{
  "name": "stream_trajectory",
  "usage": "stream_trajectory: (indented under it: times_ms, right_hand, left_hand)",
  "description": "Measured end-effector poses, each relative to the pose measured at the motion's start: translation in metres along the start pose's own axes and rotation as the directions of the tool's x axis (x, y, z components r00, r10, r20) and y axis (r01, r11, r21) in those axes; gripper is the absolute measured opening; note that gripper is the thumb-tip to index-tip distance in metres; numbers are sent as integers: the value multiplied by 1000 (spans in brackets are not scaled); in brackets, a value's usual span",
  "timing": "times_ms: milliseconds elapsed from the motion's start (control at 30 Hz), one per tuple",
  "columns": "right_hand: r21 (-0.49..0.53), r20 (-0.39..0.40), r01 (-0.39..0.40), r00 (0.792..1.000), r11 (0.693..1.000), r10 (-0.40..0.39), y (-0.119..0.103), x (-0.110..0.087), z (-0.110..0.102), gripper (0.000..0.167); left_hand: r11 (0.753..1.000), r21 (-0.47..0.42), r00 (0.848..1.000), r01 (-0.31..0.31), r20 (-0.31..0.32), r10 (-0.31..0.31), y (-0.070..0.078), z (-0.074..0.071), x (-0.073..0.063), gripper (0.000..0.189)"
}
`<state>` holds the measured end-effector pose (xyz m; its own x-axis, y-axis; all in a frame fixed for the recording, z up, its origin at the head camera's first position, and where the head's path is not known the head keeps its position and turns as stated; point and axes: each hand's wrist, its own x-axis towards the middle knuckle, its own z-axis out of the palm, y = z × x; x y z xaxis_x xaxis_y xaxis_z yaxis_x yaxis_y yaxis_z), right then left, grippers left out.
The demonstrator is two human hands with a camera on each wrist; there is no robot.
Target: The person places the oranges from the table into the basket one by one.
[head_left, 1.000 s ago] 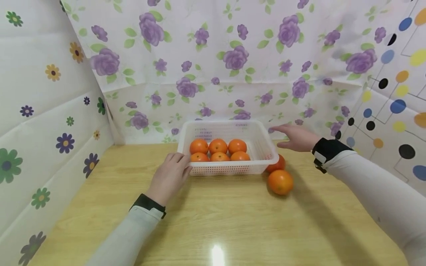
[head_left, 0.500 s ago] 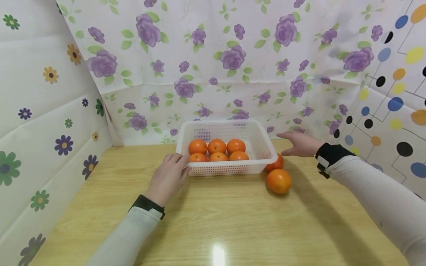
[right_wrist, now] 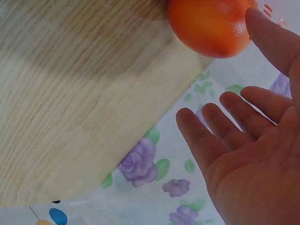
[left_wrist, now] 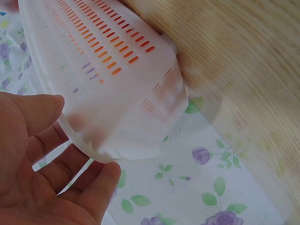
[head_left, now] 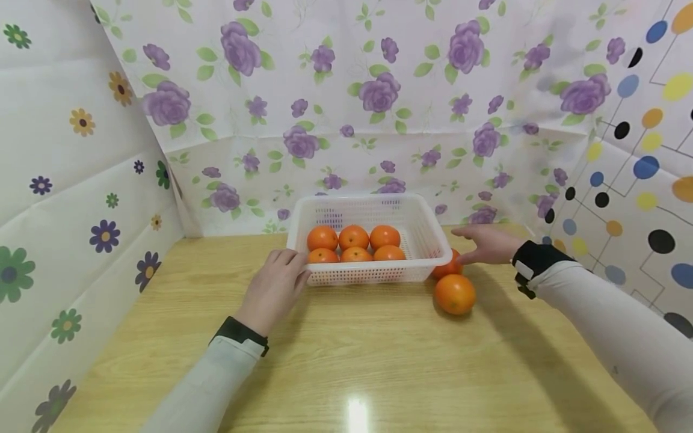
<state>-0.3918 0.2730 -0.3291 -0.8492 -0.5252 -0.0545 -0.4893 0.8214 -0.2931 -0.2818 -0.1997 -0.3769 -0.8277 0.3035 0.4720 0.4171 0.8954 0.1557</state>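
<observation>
A white plastic basket (head_left: 368, 273) with slotted walls stands on the table against the cloth, several oranges (head_left: 354, 239) lying in two rows inside it. My left hand (head_left: 275, 288) grips its front left corner; in the left wrist view the thumb and fingers (left_wrist: 105, 183) are at the rim. Beyond the basket's right end, my right hand (head_left: 487, 243) is spread with nothing in it. Its thumb overlaps a partly hidden orange (head_left: 449, 266) beside the basket. In the right wrist view an orange (right_wrist: 215, 23) lies at the thumb tip, apart from the other fingers.
Another orange (head_left: 455, 294) lies on the wooden table (head_left: 346, 355) in front of the partly hidden one. Flower-printed cloth (head_left: 346, 108) hangs behind the basket, with patterned sheets (head_left: 70, 198) on both sides.
My right hand has lowered and shifted slightly right, from near the basket's right rim down to the orange beside it. My left hand and the basket stay in place.
</observation>
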Motion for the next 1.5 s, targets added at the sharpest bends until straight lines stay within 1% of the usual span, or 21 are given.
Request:
stream_trajectory:
  times_ms: [100, 300, 567, 700, 867, 967, 1100, 1167, 1333, 1500]
  right_hand:
    - [18, 2, 11, 1000, 1000, -11, 2, 3, 4, 83]
    - [88, 16, 27, 999, 996, -28, -2, 5, 10, 82]
    - [126, 53, 17, 998, 992, -24, -1, 12, 16, 79]
    - [137, 57, 22, 998, 990, -30, 1, 15, 19, 71]
    - [163, 68, 53, 996, 985, -65, -2, 17, 21, 50]
    - [166, 78, 46, 995, 985, -59, 2, 20, 24, 42]
    - [165, 86, 20, 996, 986, -35, 11, 25, 29, 43]
    - [177, 93, 29, 995, 984, -46, 12, 25, 29, 45]
    - [191, 111, 15, 993, 981, -37, 4, 23, 25, 44]
    - [161, 126, -18, 992, 987, -3, -1, 22, 23, 42]
  left_hand:
    - [1000, 4, 1000, 2, 4, -2, -1, 1, 0, 34]
    - [1000, 5, 1000, 3, 8, -3, -2, 1, 0, 34]
    - [1000, 8, 1000, 6, 6, -6, -1, 2, -1, 35]
    - [1000, 11, 1000, 5, 6, -5, -1, 2, -1, 35]
    - [1000, 14, 1000, 4, 10, -4, -1, 1, -1, 35]
    - [1000, 13, 1000, 3, 10, -3, -1, 1, -1, 36]
    - [1000, 12, 1000, 0, 8, 0, -1, 0, 0, 37]
    - [1000, 11, 1000, 0, 8, 0, -1, 1, 0, 37]
    - [1000, 6, 1000, -3, 4, 3, -1, 0, 0, 37]
    - [1000, 7, 1000, -8, 2, 8, -1, 0, 0, 39]
